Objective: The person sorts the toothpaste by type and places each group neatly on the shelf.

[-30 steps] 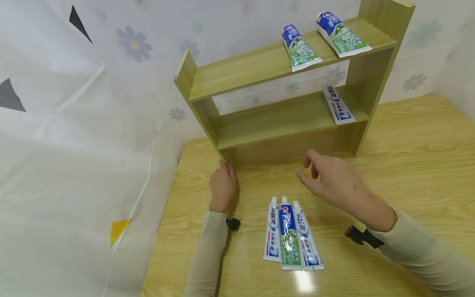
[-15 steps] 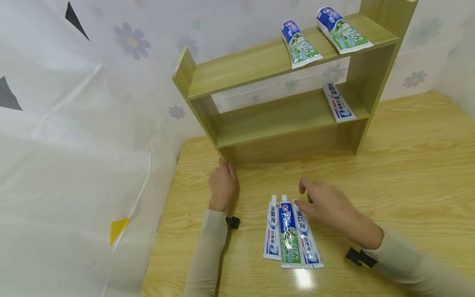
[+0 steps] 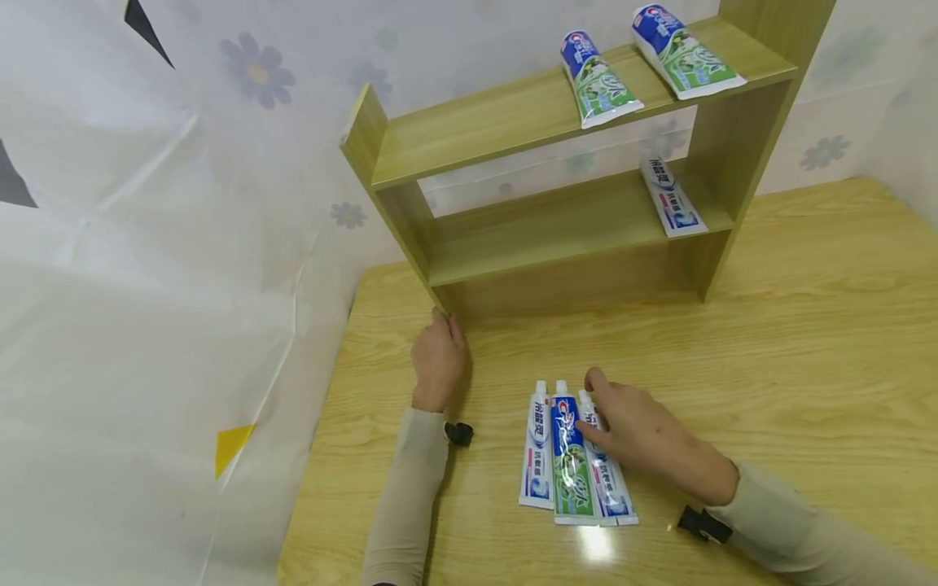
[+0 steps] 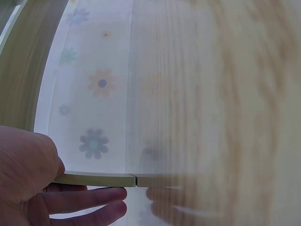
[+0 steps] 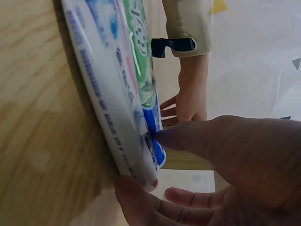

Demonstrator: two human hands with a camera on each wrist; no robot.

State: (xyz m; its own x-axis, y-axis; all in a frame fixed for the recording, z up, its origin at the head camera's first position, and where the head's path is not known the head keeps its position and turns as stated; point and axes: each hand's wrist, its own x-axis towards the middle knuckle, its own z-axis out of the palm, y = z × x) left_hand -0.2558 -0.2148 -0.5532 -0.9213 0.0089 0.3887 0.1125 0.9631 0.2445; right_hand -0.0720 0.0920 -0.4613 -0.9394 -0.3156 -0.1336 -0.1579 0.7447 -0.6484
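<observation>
Three toothpaste tubes lie side by side on the table: a white one (image 3: 537, 456), a blue-green one (image 3: 572, 468) and another white one (image 3: 610, 487). My right hand (image 3: 645, 431) is around the cap end of the right-hand white tube. In the right wrist view its thumb and fingers stand apart on either side of that white tube (image 5: 106, 101); firm contact is unclear. My left hand (image 3: 438, 362) grips the bottom left edge of the wooden shelf (image 3: 542, 232), the thumb above and fingers below the panel edge (image 4: 99, 180) in the left wrist view.
On the top board lie two blue-green tubes (image 3: 597, 85) (image 3: 687, 61). A white tube (image 3: 672, 199) lies at the right of the middle board. Behind the shelf is a flowered wall covering (image 3: 256, 73), and the wooden table (image 3: 828, 325) extends to the right.
My right hand has moved down and left from beside the shelf to the right-hand white tube. My left hand has kept its hold on the shelf edge. The head view has shifted slightly.
</observation>
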